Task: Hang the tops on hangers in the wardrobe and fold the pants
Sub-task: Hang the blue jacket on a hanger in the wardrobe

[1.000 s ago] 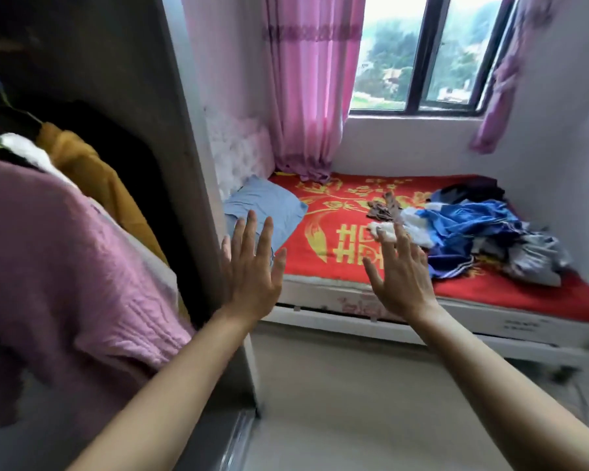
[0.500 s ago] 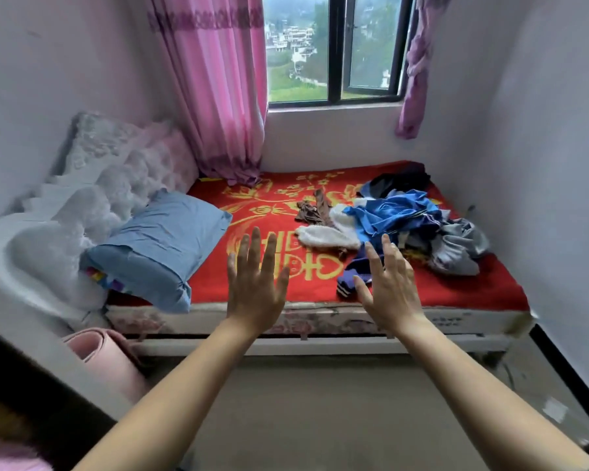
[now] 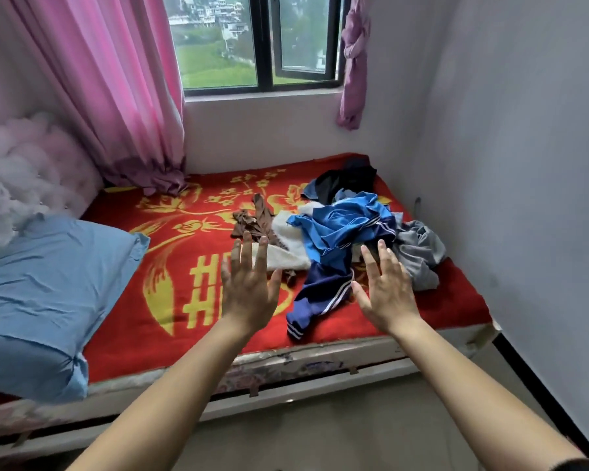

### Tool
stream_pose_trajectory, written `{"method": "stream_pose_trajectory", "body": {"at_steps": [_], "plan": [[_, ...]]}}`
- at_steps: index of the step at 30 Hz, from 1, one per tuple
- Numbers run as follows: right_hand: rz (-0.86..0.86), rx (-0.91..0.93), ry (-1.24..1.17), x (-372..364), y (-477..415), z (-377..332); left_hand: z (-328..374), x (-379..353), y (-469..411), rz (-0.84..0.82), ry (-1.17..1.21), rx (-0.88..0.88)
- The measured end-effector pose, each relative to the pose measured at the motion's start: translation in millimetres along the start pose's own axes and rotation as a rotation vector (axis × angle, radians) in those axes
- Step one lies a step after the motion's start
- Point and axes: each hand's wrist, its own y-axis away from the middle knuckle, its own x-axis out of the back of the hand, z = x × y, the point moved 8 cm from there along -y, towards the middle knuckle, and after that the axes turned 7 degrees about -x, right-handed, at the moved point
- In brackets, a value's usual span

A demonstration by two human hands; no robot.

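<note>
A heap of clothes lies on the right half of the bed (image 3: 123, 348). On top is a bright blue striped garment (image 3: 340, 229), with a navy striped piece (image 3: 320, 297) trailing toward the bed's front edge. A white fluffy piece (image 3: 286, 256), a brown garment (image 3: 254, 220), a grey garment (image 3: 419, 253) and a dark one (image 3: 347, 180) lie around it. My left hand (image 3: 249, 290) hovers open just left of the navy piece. My right hand (image 3: 385, 290) hovers open just right of it. Neither touches cloth. The wardrobe is out of view.
A blue pillow (image 3: 48, 297) lies at the bed's left end, against a pale tufted headboard (image 3: 21, 171). Pink curtains (image 3: 116, 96) hang beside the window (image 3: 262, 42). A grey wall (image 3: 524, 198) borders the bed on the right. Bare floor (image 3: 320, 433) runs along the bed's front.
The view has swung right, away from the wardrobe, and closer to the bed. Both open hands have moved forward over the bed to either side of the navy piece.
</note>
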Motion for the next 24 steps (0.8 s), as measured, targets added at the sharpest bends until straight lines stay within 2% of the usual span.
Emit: {"method": "stream_pose_trajectory", "body": {"at_steps": [7,13,18,24], "plan": [[0.028,-0.164,0.017,-6.4,-129.6,69.1,2.3,-73.3,-169.7,-0.054,0.074,-0.068],[-0.037,-0.29,0.004,-59.9,-206.5,153.8,28.3,-179.1,-261.3,-0.175,0.047,-0.126],[-0.211,-0.334,-0.035,-144.3,-290.5,224.7,42.7,-290.2,-316.7,-0.296,0.013,-0.028],[-0.426,-0.284,-0.076,-243.0,-389.2,280.6,57.9,-408.2,-365.3,-0.405,0.006,0.156]]}}
